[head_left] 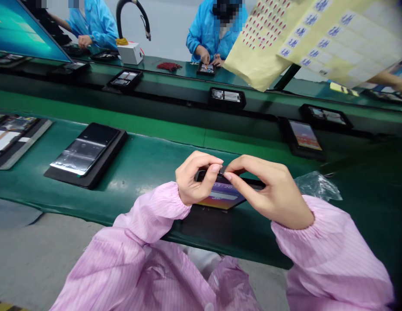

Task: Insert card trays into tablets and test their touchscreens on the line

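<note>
A tablet with a lit purple and orange screen showing a clock lies in front of me, partly covered by my hands. My left hand is over its upper left part, thumb and index finger pinched together. From the other side my right hand pinches too, its fingertips almost meeting the left ones. A small dark bit shows between the fingertips at the tablet's upper edge; what it is I cannot make out. Under the tablet's near edge lies a dark pad.
On my bench, a tablet rests on a black block at left, near opened devices. Crumpled clear plastic lies at right. Beyond, a line carries black trays and a lit tablet. Yellow sheets hang above; people in blue work opposite.
</note>
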Demonstrator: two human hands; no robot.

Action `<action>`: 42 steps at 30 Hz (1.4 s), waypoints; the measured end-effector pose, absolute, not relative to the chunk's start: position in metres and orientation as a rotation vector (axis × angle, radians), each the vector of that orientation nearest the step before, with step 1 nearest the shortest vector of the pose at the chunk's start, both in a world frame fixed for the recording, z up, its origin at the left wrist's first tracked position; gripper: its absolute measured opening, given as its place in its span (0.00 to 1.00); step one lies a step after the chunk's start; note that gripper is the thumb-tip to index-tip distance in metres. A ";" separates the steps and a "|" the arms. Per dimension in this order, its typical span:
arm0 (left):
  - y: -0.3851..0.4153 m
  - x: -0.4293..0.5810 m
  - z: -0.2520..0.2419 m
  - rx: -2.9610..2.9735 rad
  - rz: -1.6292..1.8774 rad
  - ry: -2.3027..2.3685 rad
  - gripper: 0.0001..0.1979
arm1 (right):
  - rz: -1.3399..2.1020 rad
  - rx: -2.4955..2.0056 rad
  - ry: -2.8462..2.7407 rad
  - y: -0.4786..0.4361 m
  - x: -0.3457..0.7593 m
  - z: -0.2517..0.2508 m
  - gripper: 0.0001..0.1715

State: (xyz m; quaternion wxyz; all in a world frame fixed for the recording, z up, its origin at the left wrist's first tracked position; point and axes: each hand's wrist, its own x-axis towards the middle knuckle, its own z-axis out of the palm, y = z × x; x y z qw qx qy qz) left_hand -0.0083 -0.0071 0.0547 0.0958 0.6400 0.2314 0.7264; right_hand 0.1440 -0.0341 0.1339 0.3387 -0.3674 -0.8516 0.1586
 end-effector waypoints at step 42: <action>0.017 0.002 0.045 1.639 2.073 0.673 0.04 | 0.523 -1.046 -2.156 -0.008 0.151 0.124 0.09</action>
